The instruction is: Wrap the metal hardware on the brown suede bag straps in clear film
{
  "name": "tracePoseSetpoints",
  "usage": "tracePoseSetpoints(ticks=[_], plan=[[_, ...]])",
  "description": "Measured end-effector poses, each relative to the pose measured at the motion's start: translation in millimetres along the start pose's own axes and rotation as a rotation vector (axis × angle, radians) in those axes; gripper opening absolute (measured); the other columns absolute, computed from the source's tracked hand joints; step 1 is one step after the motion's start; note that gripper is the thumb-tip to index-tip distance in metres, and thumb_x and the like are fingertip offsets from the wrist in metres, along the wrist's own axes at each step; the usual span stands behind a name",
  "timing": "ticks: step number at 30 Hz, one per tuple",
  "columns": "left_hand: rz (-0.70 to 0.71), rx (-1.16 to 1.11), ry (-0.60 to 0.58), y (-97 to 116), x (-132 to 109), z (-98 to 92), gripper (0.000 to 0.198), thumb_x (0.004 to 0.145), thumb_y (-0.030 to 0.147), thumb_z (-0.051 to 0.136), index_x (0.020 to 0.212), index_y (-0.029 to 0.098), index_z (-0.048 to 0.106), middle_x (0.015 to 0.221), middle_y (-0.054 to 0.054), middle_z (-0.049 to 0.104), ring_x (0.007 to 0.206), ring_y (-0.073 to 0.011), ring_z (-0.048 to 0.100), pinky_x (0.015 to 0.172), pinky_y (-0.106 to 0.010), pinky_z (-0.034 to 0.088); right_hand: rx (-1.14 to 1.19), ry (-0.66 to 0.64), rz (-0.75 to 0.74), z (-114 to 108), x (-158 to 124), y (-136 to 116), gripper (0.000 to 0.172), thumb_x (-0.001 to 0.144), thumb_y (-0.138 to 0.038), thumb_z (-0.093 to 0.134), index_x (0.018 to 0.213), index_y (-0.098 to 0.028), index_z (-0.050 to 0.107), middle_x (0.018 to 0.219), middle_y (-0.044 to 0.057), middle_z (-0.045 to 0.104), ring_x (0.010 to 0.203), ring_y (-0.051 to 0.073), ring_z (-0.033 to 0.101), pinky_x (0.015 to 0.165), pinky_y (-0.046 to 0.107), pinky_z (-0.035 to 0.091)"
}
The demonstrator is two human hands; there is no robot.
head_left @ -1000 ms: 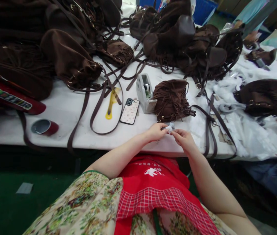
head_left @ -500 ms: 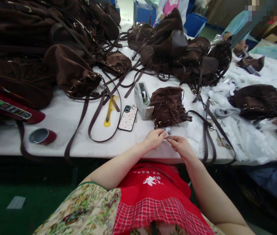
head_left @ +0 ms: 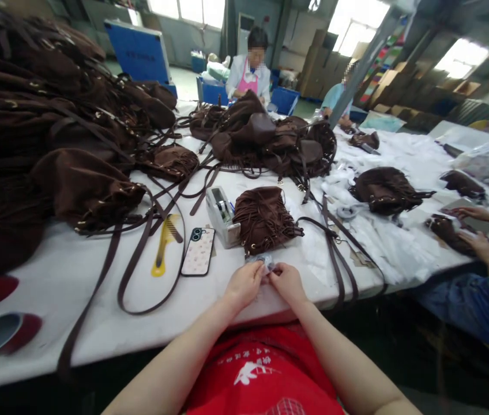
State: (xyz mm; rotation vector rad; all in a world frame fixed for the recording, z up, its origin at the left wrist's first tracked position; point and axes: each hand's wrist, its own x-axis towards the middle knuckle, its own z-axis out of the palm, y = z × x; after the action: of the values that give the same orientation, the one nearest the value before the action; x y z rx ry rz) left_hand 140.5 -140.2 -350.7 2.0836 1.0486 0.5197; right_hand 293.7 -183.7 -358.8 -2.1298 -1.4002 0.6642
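My left hand [head_left: 244, 285] and my right hand [head_left: 288, 282] meet at the front of the table, fingers pinched on a small piece of clear plastic film [head_left: 267, 260]. What the film covers, if anything, is too small to make out. Just beyond my fingers lies a brown fringed bag [head_left: 264, 216] with gold eyelets along its near edge. A grey tape dispenser [head_left: 222, 218] stands against the bag's left side. Left of that are a phone in a patterned case [head_left: 198, 253] and a yellow comb [head_left: 164, 248], the comb inside a loop of brown strap [head_left: 124, 275].
Brown bags pile high at the left [head_left: 75, 132], and another heap [head_left: 262, 135] lies mid-table. A red cup [head_left: 26, 333] tips near the front-left edge. Plastic wrapping [head_left: 413, 248] spreads rightward. A co-worker's hands [head_left: 478, 230] handle a bag at right; two people [head_left: 248, 78] work opposite.
My view has tilted up, bringing more of the room in. Both hands still pinch at the plastic film in front of the fringed bag, which shows more clearly between them.
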Motion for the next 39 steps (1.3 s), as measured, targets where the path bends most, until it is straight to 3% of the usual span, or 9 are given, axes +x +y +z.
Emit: tracePoseSetpoints(ticks=[5, 8, 13, 17, 24, 28, 33, 36, 39], plan=[[0.080, 0.210, -0.142, -4, -5, -21.5, 0.033, 0.096, 0.031, 0.035, 0.114, 0.022, 0.062, 0.113, -0.005, 0.067, 0.101, -0.0190, 0.064, 0.090, -0.030, 0.048, -0.070, -0.091, -0.059, -11, -1, -2, 0.008, 0.065, -0.024, 0.069, 0.068, -0.017, 0.069, 0.069, 0.006, 0.070, 0.064, 0.016, 0.060, 0.058, 0.023, 0.037], [0.101, 0.400, -0.199, -9, -8, -31.8, 0.031, 0.094, 0.027, 0.040, 0.117, 0.025, 0.061, 0.119, -0.006, 0.064, 0.095, -0.0205, 0.067, 0.084, -0.032, 0.051, -0.100, -0.188, -0.108, -35, -3, 8, 0.012, 0.066, -0.032, 0.072, 0.073, -0.021, 0.072, 0.068, 0.001, 0.070, 0.062, 0.014, 0.061, 0.057, 0.022, 0.039], [0.102, 0.544, -0.102, -13, -12, -26.9, 0.037, 0.093, 0.019, 0.040, 0.126, 0.022, 0.054, 0.134, -0.009, 0.055, 0.100, -0.0217, 0.066, 0.083, -0.034, 0.053, -0.285, 0.109, 0.059, -106, 31, 46, 0.021, 0.085, -0.034, 0.056, 0.091, -0.019, 0.069, 0.089, 0.006, 0.071, 0.084, 0.018, 0.064, 0.074, 0.026, 0.044], [0.139, 0.585, -0.073, -9, -6, -6.2, 0.038, 0.093, 0.020, 0.042, 0.130, 0.020, 0.050, 0.137, -0.011, 0.052, 0.103, -0.0209, 0.064, 0.085, -0.032, 0.053, -0.374, 0.327, 0.184, -150, 72, 74, 0.034, 0.085, -0.023, 0.053, 0.117, -0.014, 0.059, 0.119, 0.017, 0.061, 0.108, 0.025, 0.058, 0.088, 0.033, 0.041], [0.061, 0.738, -0.071, 11, 32, 11.0, 0.041, 0.090, 0.006, 0.034, 0.126, 0.017, 0.051, 0.119, -0.013, 0.060, 0.086, -0.0207, 0.067, 0.073, -0.033, 0.054, -0.338, 0.334, 0.241, -185, 89, 94, 0.022, 0.079, -0.020, 0.055, 0.095, -0.016, 0.070, 0.102, 0.015, 0.069, 0.100, 0.028, 0.063, 0.084, 0.035, 0.044], [-0.026, 0.801, 0.003, 19, 49, 13.5, 0.040, 0.089, 0.004, 0.032, 0.122, 0.014, 0.053, 0.110, -0.012, 0.061, 0.083, -0.0215, 0.066, 0.070, -0.033, 0.053, -0.181, 0.192, 0.182, -170, 58, 92, 0.023, 0.078, -0.026, 0.056, 0.094, -0.018, 0.071, 0.089, 0.008, 0.072, 0.085, 0.020, 0.066, 0.075, 0.027, 0.048], [-0.060, 0.780, 0.055, 15, 56, 16.8, 0.040, 0.089, 0.006, 0.032, 0.124, 0.014, 0.050, 0.107, -0.011, 0.060, 0.086, -0.0211, 0.065, 0.070, -0.031, 0.053, 0.329, -0.179, 0.002, -96, -15, 75, 0.016, 0.076, -0.029, 0.060, 0.082, -0.016, 0.068, 0.072, 0.003, 0.070, 0.064, 0.014, 0.062, 0.061, 0.023, 0.047], [-0.086, 0.737, 0.060, 15, 53, 17.3, 0.040, 0.090, 0.009, 0.032, 0.125, 0.015, 0.050, 0.110, -0.012, 0.059, 0.089, -0.0217, 0.065, 0.072, -0.032, 0.053, 0.259, -0.280, -0.204, -66, -46, 66, 0.023, 0.079, -0.029, 0.061, 0.098, -0.019, 0.066, 0.076, 0.001, 0.069, 0.066, 0.014, 0.061, 0.065, 0.024, 0.046], [-0.091, 0.667, 0.079, 19, 43, 14.7, 0.041, 0.092, 0.015, 0.035, 0.131, 0.016, 0.045, 0.127, -0.014, 0.052, 0.093, -0.0224, 0.064, 0.077, -0.033, 0.053, 0.069, -0.259, -0.281, -69, -52, 72, 0.030, 0.086, -0.032, 0.053, 0.114, -0.022, 0.060, 0.072, 0.000, 0.067, 0.069, 0.017, 0.062, 0.070, 0.027, 0.045]])
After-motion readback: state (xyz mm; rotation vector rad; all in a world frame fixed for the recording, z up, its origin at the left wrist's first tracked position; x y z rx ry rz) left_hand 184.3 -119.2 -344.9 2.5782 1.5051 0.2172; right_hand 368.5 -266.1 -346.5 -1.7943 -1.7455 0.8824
